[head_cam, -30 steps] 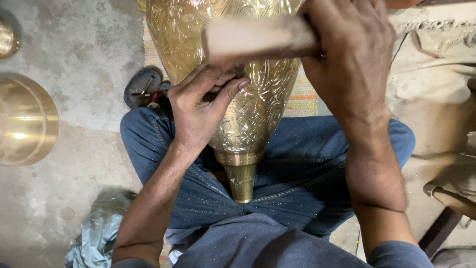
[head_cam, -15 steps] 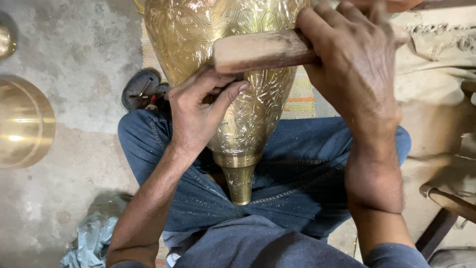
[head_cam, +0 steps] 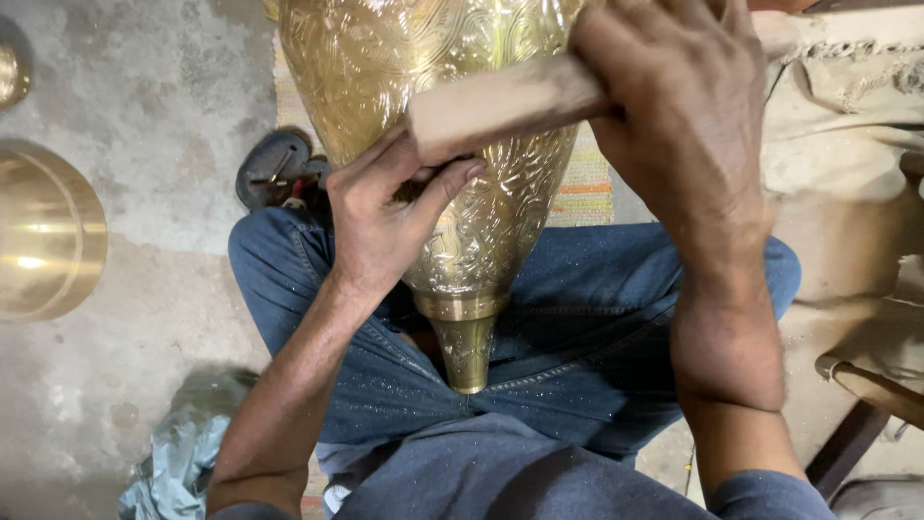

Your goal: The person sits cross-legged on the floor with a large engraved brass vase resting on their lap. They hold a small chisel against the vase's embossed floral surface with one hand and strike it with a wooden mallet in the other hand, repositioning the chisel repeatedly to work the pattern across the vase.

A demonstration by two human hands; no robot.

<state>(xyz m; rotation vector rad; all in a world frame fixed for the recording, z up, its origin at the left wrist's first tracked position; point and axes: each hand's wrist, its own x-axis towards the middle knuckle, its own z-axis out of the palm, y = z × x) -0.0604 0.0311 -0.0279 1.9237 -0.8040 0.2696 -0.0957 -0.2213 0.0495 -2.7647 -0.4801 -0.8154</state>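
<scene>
The right hand, fist closed on a wooden mallet, has lowered it toward the left hand, whose fingers pinch something unseen against the brass vase.

1. The left hand is positioned palm-down, left of centre in the head view, with the wrist bent and the knuckles raised.
2. The left fingers are curled inward, and the fingertips are pinched together near the thumb.
3. The left forearm is extended diagonally from the lower left edge up to the hand and is bare below a dark sleeve.
4. The right hand is held higher, at upper right, closed in a full fist with its back turned to the camera.
5. The right forearm is aligned almost vertically from the lower right.
</scene>
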